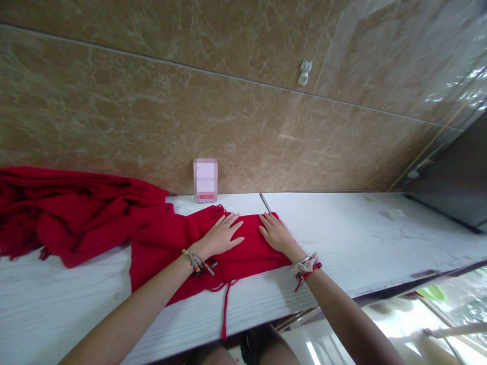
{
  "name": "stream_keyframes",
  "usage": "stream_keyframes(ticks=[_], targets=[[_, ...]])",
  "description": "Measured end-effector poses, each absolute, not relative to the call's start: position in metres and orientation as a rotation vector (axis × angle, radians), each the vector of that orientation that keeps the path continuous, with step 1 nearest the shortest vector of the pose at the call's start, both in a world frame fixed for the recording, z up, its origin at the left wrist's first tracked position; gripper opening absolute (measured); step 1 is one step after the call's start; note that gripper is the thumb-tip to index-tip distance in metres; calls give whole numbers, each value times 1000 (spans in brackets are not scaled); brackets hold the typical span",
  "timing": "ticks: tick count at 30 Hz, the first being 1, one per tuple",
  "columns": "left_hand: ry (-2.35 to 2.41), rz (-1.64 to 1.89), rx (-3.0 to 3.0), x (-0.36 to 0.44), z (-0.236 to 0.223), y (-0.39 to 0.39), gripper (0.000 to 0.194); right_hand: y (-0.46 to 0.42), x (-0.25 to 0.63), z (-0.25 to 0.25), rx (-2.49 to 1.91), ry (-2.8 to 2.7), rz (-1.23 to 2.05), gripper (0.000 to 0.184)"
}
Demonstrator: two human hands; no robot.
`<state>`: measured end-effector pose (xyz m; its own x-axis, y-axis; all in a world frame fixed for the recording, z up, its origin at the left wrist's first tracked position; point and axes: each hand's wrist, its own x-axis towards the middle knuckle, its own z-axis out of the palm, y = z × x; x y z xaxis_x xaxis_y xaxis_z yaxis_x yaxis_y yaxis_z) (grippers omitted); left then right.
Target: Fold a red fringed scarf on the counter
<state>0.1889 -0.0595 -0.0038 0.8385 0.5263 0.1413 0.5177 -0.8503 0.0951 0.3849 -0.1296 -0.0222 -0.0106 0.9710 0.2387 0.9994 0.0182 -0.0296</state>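
Note:
A red fringed cloth, which looks like a scarf (251,256), lies partly flattened on the white tabletop (342,253). My left hand (220,235) rests flat on it with fingers spread, a ring on one finger. To the right, my right hand (277,234) presses palm down near the cloth's right end, fingers also stretched out. Neither hand grips anything. The rest of the red cloth runs off to the left in a loose, crumpled heap. A tassel strand hangs toward the table's front edge.
A phone-like device with a blurred screen (205,181) leans upright against the brown marbled wall (243,126). A small white cat-shaped hook (305,72) is fixed on the wall. A dark box-like object (452,167) stands at the right end. A green basin (432,292) sits below, at right.

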Motion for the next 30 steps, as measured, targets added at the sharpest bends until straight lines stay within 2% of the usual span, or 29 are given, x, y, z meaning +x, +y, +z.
stream_keyframes(ticks=[7, 17, 25, 30], targets=[[665, 469, 3005, 173, -6, -45, 35, -106, 410, -27, -2098, -2103, -286, 44], [667, 483, 3131, 138, -5, -44, 31, -90, 426, -27, -2137, -2006, -316, 43], [499, 379, 3215, 130, 4, -59, 15, -94, 423, -22, -2145, -1931, -230, 43], [450, 455, 3177, 127, 5, -71, 20, -98, 425, -18, -1990, -1923, -167, 37]])
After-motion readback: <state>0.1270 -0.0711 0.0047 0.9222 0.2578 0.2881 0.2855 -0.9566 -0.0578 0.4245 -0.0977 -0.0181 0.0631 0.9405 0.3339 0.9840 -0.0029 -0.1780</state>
